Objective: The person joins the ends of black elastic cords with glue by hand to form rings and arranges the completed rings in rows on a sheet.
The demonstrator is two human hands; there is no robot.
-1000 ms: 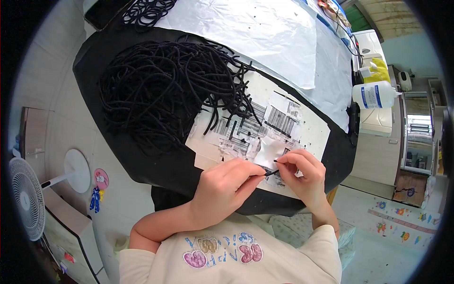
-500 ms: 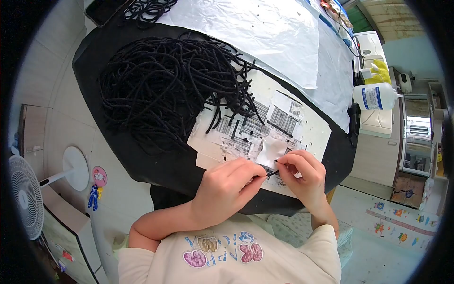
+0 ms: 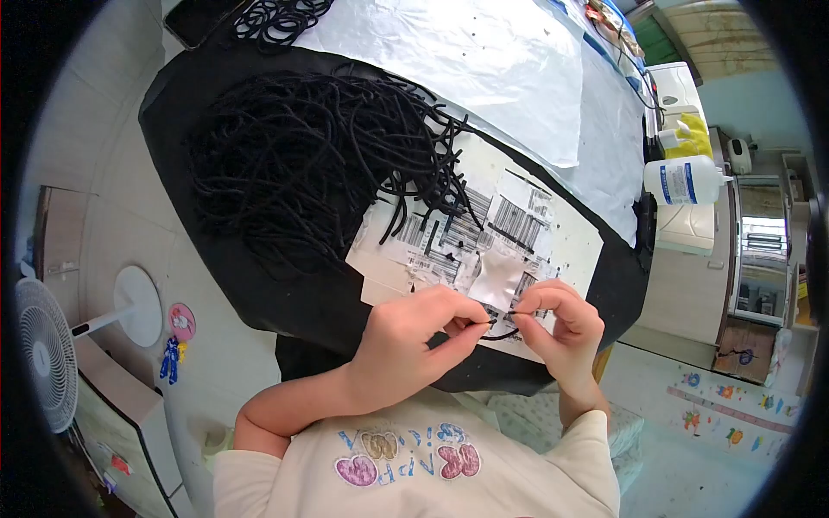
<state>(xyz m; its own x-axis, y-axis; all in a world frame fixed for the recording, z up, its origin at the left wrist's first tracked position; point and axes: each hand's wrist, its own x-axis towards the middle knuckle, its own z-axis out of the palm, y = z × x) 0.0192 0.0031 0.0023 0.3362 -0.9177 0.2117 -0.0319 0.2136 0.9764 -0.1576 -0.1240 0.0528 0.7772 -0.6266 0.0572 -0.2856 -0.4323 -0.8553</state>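
Observation:
A short black cord curves between my two hands, low over a white board covered with barcode labels. My left hand pinches one end of it between thumb and fingertips. At the other end, my right hand also pinches, and the two tips face each other a small gap apart. Just beyond my fingers a small blank white patch lies on the labels. A big tangled heap of black cords covers the left of the board and the black cloth.
White plastic sheeting spreads over the far side. Several black cord loops lie by a dark phone-like object at the back left. A white bottle stands at the right, a fan at the left.
The fingertips of both hands have drawn slightly apart, and the cord's curve now shows below them. My left thumb has opened out a little from the palm.

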